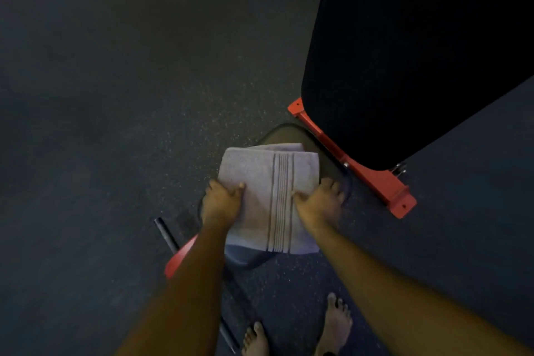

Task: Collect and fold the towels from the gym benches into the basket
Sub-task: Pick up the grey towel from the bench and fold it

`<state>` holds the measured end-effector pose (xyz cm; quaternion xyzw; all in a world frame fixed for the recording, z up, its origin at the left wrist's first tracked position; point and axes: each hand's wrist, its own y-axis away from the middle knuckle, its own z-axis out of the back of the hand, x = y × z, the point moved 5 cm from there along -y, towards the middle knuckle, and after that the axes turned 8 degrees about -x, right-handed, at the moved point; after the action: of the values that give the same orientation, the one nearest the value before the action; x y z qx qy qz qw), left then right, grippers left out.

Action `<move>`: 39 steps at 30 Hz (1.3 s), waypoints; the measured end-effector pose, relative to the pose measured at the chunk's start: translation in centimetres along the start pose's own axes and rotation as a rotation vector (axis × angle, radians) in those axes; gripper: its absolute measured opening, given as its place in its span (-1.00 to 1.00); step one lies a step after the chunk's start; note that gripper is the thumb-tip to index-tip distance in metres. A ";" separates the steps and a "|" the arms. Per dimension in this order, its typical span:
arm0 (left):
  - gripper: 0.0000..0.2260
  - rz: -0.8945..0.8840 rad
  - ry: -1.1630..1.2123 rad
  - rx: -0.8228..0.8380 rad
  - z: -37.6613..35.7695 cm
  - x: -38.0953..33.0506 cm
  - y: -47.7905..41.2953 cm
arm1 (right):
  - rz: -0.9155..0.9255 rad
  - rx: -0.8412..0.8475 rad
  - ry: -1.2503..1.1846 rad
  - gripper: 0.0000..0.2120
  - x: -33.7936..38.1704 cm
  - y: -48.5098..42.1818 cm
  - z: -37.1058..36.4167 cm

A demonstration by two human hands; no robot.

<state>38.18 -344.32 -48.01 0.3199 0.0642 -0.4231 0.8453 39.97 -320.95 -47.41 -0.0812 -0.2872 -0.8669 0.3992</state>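
Note:
A folded pale grey towel (267,182) with thin dark stripes hangs low in the middle of the view, over a dark round-rimmed basket (289,134) on the floor. My left hand (221,201) grips the towel's left edge, thumb on top. My right hand (319,201) grips its right edge, thumb on the stripes. A second folded layer of pale towel shows just beyond the top edge. The towel hides most of the basket's inside.
A black padded gym bench (419,52) on a red steel frame (355,165) stands to the right. A dark bar with a red part (173,243) lies on the floor at the left. My bare feet (336,324) stand on dark speckled rubber flooring.

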 end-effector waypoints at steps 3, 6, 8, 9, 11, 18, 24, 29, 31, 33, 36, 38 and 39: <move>-0.44 -0.048 0.057 0.014 0.2 -0.3 1.8 | -0.110 0.123 -0.201 -0.63 -0.3 1.4 -0.7; -0.52 -0.151 0.002 -0.001 3.5 -2.3 4.8 | -0.182 0.249 -0.311 -0.68 -0.1 3.2 2.2; -0.54 -0.207 0.027 0.032 5.5 -3.9 7.0 | -0.162 0.242 -0.337 -0.66 0.4 4.7 5.2; -0.55 -0.239 0.053 0.049 6.5 -4.7 8.3 | -0.153 0.220 -0.352 -0.66 0.7 5.5 7.0; -0.54 -0.336 0.100 0.060 9.7 -6.7 11.5 | -0.160 0.163 -0.409 -0.67 1.2 7.6 11.7; -0.60 -0.715 0.190 0.048 18.5 -16.3 24.7 | -0.098 -0.116 -0.562 -0.70 -1.0 14.8 30.5; -0.65 -0.960 0.175 0.114 17.6 -27.8 33.3 | -0.132 -0.382 -0.693 -0.73 -8.3 16.1 43.5; -0.67 -1.100 0.166 0.162 12.5 -36.8 39.1 | -0.165 -0.524 -0.776 -0.76 -15.8 13.9 50.7; -0.69 -1.151 0.155 0.194 8.9 -41.3 42.3 | -0.186 -0.564 -0.819 -0.77 -20.2 11.9 54.2; -0.69 -1.198 0.149 0.234 5.5 -45.9 45.3 | -0.198 -0.608 -0.841 -0.77 -24.3 9.5 57.5; -0.65 -1.259 0.178 0.275 -0.3 -53.3 51.1 | -0.216 -0.683 -0.875 -0.77 -31.7 5.7 63.7; -0.60 -1.279 0.231 0.320 -3.4 -57.5 54.4 | -0.216 -0.723 -0.869 -0.78 -35.8 3.4 67.5; -0.61 -1.288 0.240 0.334 -5.1 -59.6 55.8 | -0.208 -0.738 -0.867 -0.78 -37.6 2.3 69.4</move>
<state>43.45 -276.71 -2.31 0.3890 0.2694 -0.8081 0.3507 60.72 -258.82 -3.32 -0.5342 -0.1098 -0.8318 0.1031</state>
